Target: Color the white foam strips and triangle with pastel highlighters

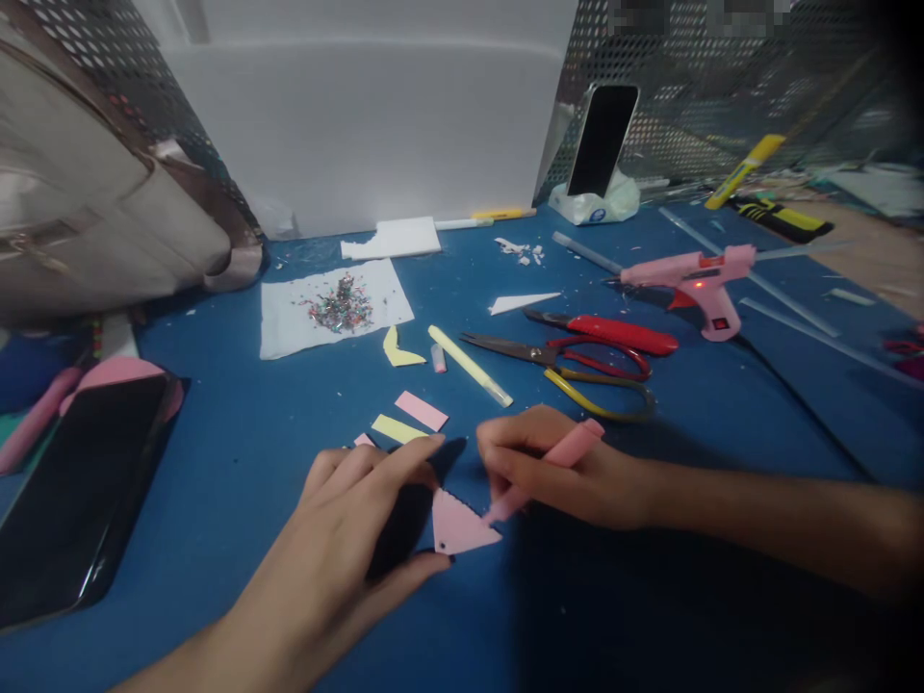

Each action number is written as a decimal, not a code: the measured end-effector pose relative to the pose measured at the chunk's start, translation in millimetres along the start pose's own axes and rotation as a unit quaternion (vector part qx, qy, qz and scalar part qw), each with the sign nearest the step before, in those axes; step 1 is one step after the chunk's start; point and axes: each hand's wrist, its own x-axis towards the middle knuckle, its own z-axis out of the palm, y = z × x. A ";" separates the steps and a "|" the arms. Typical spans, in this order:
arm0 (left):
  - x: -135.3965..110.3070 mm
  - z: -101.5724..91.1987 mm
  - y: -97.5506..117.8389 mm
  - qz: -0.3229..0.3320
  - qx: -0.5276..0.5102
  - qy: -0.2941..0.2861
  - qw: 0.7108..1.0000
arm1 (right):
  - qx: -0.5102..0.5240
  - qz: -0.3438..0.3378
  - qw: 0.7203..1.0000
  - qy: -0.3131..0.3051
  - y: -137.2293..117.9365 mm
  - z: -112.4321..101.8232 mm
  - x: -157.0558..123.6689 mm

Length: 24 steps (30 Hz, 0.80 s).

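My right hand [541, 462] grips a pink marker [574, 445], its tip touching the right side of a small pink triangular piece [458, 527]. The piece lies on the blue table and has a dark dot near its lower left corner. With thumb and fingers at its left edges, my left hand [361, 525] holds it down. Just beyond lie a pink strip [422, 411] and a yellow strip [398, 428], partly covered by my left fingers. A pale yellow marker [469, 364] lies uncapped near a small cap [438, 359] and a yellow cut piece [401, 348].
Scissors [549, 354], red-handled pliers [621, 333] and a pink glue gun [697, 279] with a lit light lie right. A white sheet [281, 318] bears glitter. One phone [79, 491] lies left; another [603, 140] stands at the back. A bag [93, 192] stands left.
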 end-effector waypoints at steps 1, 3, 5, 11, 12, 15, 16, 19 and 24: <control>0.2 -0.1 0.1 0.000 0.001 0.002 1.000 | -0.008 0.004 1.000 0.012 0.0 -0.1 0.0; 0.6 -0.3 0.5 0.002 0.002 0.002 1.000 | -0.024 0.001 1.000 0.006 0.2 -0.1 0.2; 0.9 -0.5 0.8 0.001 0.002 -0.002 1.000 | -0.021 -0.008 1.000 -0.016 0.6 0.0 0.7; 0.6 0.3 -0.4 -0.004 0.005 0.000 1.000 | -0.015 0.000 1.000 0.010 0.9 0.4 1.1; 0.5 0.5 -0.7 -0.001 0.003 0.001 1.000 | -0.016 -0.002 1.000 -0.003 0.8 0.3 0.7; 0.5 0.8 -0.8 0.001 -0.006 0.003 1.000 | 0.004 -0.002 1.000 -0.015 0.6 0.0 -0.4; 0.6 0.7 -0.5 -0.002 -0.006 0.002 1.000 | 0.006 -0.001 1.000 -0.005 0.4 0.0 -0.5; 0.9 -0.2 0.9 -0.009 -0.005 -0.002 1.000 | -0.003 0.004 1.000 0.005 -0.2 0.1 -0.3; 1.1 -0.8 2.0 -0.008 -0.009 -0.003 1.000 | 0.017 0.004 1.000 -0.005 0.1 0.4 0.3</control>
